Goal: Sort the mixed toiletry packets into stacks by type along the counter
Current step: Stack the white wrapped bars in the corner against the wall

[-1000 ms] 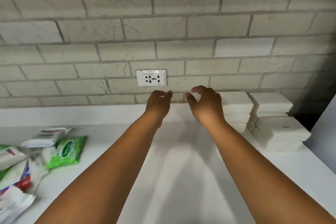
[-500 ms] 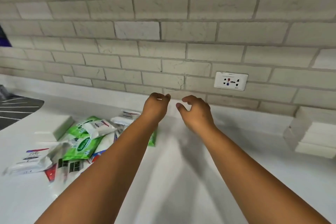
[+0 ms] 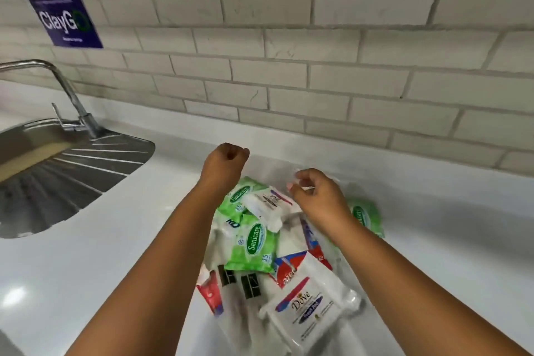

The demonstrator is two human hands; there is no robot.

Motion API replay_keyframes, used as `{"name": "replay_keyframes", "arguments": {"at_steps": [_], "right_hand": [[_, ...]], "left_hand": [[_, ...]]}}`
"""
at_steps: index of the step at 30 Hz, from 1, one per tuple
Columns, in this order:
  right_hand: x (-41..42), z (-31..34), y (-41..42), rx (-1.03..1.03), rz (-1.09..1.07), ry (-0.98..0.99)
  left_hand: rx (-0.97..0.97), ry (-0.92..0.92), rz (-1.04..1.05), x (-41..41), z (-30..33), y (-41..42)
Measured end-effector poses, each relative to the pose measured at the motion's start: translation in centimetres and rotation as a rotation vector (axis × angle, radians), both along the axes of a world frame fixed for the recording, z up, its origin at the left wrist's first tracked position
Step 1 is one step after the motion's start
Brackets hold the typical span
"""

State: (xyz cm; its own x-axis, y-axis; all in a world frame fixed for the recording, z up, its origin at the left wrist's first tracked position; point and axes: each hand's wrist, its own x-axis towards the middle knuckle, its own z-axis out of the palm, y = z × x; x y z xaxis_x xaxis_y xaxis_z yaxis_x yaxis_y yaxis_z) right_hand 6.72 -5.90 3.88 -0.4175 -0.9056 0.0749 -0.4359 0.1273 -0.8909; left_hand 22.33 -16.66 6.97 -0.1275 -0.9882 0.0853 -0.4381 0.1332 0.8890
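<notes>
Pale brick-tile wall (image 3: 289,37) behind a white desk (image 3: 86,269). Steel sink (image 3: 57,165) with tap (image 3: 69,95) at left; above it a purple sign (image 3: 65,19) reading "ClayGo". Mixed packet pile (image 3: 277,254) lies mid-desk: green "Sanicare" packets (image 3: 254,243), a white "Dove" packet (image 3: 309,306) nearest. Both forearms cross the pile. Left hand (image 3: 224,166): grip curled, empty. Right hand (image 3: 318,196): grip loosely curled, holding nothing.

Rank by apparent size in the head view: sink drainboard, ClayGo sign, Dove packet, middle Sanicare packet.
1. sink drainboard
2. Dove packet, though it is nearest the camera
3. ClayGo sign and middle Sanicare packet look alike; unranked.
</notes>
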Motion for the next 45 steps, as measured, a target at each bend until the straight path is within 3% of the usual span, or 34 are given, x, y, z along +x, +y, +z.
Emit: {"name": "replay_keyframes", "arguments": {"at_steps": [10,14,18,29,36,40,45], "right_hand": [[13.3,-4.4,-8.6,0.193,0.104,-0.084],[16.3,-6.0,-10.8,0.268,0.127,-0.062],[17.6,-6.7,-12.2,0.343,0.161,-0.004],[18.3,-7.4,-12.4,0.298,0.164,-0.013],[16.5,-4.8,-9.2,0.064,0.051,-0.202],[13.3,-3.6,-6.0,-0.046,-0.028,-0.37],[7.7,-2.2,-1.1,-0.158,-0.136,-0.479]], "left_hand": [[0.004,-0.461,-0.204,11.7,-4.8,-12.9],[0.129,-0.549,-0.215,13.4,-6.9,-15.5],[0.221,-0.473,-0.243,13.9,-8.4,-16.6],[0.164,-0.297,-0.139,14.3,-9.0,-15.5],[0.201,-0.003,-0.023,14.2,-6.1,-11.7],[0.25,0.186,-0.044,12.2,-4.9,-7.4],[0.292,0.299,-0.105,8.0,-4.6,-0.7]]}}
